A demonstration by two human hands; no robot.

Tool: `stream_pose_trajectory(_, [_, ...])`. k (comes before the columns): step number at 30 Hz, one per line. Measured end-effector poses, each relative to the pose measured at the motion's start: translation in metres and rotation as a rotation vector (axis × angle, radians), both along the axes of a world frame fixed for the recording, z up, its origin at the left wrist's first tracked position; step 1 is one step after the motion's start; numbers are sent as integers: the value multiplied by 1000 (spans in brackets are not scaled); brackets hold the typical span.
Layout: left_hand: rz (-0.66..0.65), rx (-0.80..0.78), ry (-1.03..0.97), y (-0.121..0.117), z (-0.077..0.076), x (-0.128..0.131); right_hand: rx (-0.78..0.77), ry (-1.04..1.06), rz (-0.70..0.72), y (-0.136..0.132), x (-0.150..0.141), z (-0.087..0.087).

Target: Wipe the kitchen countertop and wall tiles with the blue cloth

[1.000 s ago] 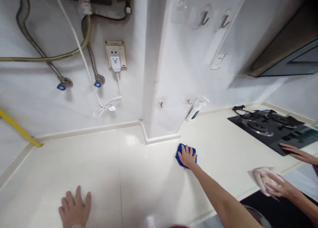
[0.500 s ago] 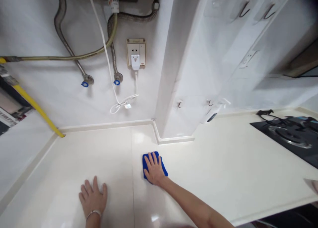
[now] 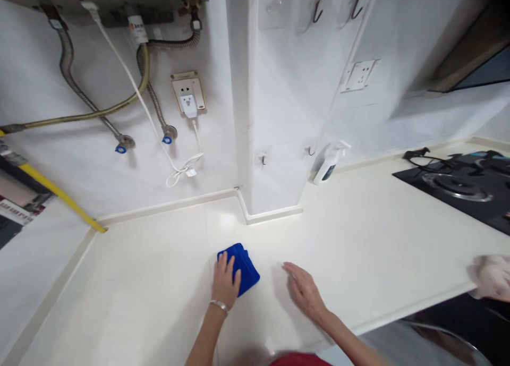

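A folded blue cloth [image 3: 247,273] lies on the pale countertop [image 3: 151,281], near the foot of the jutting wall corner. My left hand [image 3: 226,281], with a band at its wrist, rests on the cloth's left part, fingers stretched out and apart. To the right of the cloth, apart from it, my right hand [image 3: 306,292] is turned on its side over the counter. Its fingers are stretched out, close together, and nothing shows in them.
A white pump bottle [image 3: 327,164] stands behind the wall corner, and a black gas stove [image 3: 464,188] is at the right. A yellow pipe [image 3: 64,196] enters the counter at the left. A pinkish cloth-like thing [image 3: 494,278] shows at the right front edge.
My right hand has come off the cloth and moved right. My left hand has moved right from the bare counter onto the cloth. The view has shifted to the right.
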State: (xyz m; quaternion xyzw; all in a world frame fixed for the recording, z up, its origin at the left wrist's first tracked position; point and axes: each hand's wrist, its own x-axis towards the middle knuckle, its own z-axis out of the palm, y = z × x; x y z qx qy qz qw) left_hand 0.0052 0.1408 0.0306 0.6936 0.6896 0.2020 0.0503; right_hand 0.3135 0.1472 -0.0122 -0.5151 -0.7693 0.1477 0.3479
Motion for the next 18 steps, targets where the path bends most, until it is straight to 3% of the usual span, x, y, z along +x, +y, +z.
stream_pose_trajectory(3, [4,-6,28,12,-7,44,110,-120,-48,-25,52,-11])
stream_pose_trajectory(6, [30,22,82,11,-14,59,152,-211,-85,-42,83,-19])
stream_pose_trajectory(14, [-72,21,188,-22,-18,43,157,-286,-108,-49,84,-21])
stream_pose_trajectory(18, [-61,3,198,-6,-20,31,214,-281,-105,-45,86,-25])
